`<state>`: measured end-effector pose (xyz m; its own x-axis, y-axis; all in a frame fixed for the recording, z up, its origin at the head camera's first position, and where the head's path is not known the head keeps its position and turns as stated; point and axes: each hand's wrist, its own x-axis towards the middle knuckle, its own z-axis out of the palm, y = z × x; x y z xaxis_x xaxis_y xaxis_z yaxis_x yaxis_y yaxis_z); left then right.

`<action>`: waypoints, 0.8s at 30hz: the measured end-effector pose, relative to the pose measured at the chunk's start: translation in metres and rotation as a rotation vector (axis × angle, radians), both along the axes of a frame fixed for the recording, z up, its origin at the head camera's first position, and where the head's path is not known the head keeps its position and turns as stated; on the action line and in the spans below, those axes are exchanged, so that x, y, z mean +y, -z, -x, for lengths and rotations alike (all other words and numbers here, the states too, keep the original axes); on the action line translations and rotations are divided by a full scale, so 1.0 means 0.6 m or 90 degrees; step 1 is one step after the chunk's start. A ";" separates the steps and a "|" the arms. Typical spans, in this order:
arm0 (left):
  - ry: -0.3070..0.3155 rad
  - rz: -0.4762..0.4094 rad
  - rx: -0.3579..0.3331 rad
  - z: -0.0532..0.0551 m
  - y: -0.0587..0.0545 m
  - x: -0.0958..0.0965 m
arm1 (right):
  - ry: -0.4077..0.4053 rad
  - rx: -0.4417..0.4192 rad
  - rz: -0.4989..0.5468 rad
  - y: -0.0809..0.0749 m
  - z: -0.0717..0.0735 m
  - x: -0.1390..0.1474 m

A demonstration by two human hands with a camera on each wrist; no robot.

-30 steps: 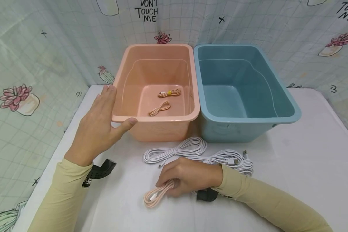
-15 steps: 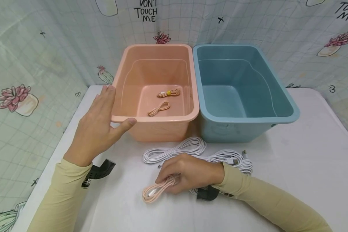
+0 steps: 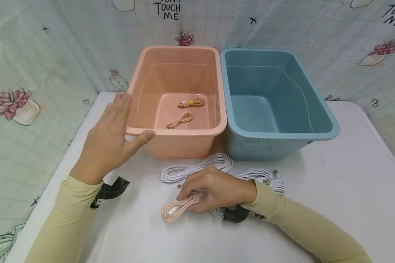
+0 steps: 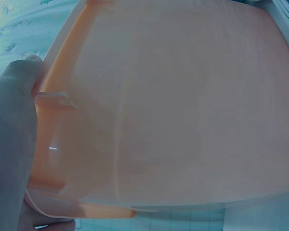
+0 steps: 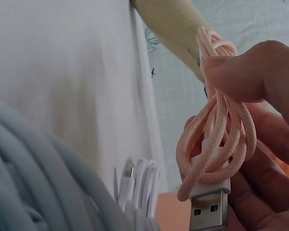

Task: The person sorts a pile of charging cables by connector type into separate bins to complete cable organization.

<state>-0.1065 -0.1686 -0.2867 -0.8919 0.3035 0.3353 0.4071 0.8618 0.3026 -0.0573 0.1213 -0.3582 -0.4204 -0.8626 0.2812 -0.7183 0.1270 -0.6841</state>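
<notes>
My left hand (image 3: 103, 137) rests on the front left corner of the peach tub (image 3: 184, 133), fingers straight along the side rim and thumb over the front rim. In the head view, my right hand (image 3: 217, 190) pinches a coiled pink USB cable (image 3: 184, 202) in front of the tubs. The right wrist view shows the thumb pressing the braided loops; the cable's metal USB plug (image 5: 208, 211) points down. Inside the peach tub lie two small cable bundles, one tied with a yellow band (image 3: 191, 103) and one plain loop (image 3: 180, 120).
A blue tub (image 3: 283, 136) stands right of the peach one. Coiled white cables (image 3: 197, 170) lie before the tubs, partly hidden by my right hand; more white coils (image 3: 256, 175) are beside its wrist. A printed curtain (image 3: 266, 22) hangs behind the white table (image 3: 332, 175).
My right hand has lifted the pink cable slightly and moved it a little toward the tubs. The left hand stays on the peach tub's rim.
</notes>
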 end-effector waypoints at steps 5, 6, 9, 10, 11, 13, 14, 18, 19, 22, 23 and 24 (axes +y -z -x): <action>-0.004 0.004 -0.010 -0.001 -0.007 0.001 | 0.024 0.013 0.000 -0.008 0.008 0.008; -0.003 0.003 -0.011 -0.002 -0.007 0.001 | 0.028 0.013 0.003 -0.010 0.010 0.010; -0.003 0.002 -0.011 -0.003 -0.008 0.000 | 0.036 0.017 0.014 -0.015 0.016 0.015; -0.002 0.000 -0.011 -0.003 -0.008 -0.001 | 0.039 0.017 0.019 -0.017 0.018 0.016; -0.002 -0.002 -0.012 -0.003 -0.008 -0.001 | 0.041 0.019 0.023 -0.019 0.020 0.017; -0.003 -0.002 -0.013 -0.003 -0.008 -0.003 | 0.047 0.022 0.030 -0.022 0.023 0.019; -0.003 -0.003 -0.014 -0.003 -0.008 -0.003 | 0.049 0.021 0.033 -0.024 0.024 0.020; 0.004 -0.005 -0.011 -0.001 -0.007 -0.003 | 0.057 0.014 0.044 -0.028 0.027 0.023; 0.005 -0.006 -0.012 -0.001 -0.007 -0.003 | 0.059 0.013 0.047 -0.030 0.028 0.024; 0.007 -0.003 -0.012 -0.001 -0.007 -0.001 | 0.063 0.019 0.053 -0.036 0.030 0.025; 0.006 -0.002 -0.014 -0.001 -0.006 -0.001 | 0.064 0.023 0.054 -0.038 0.030 0.025; 0.004 -0.002 -0.016 -0.001 -0.006 -0.001 | 0.066 0.025 0.056 -0.040 0.031 0.025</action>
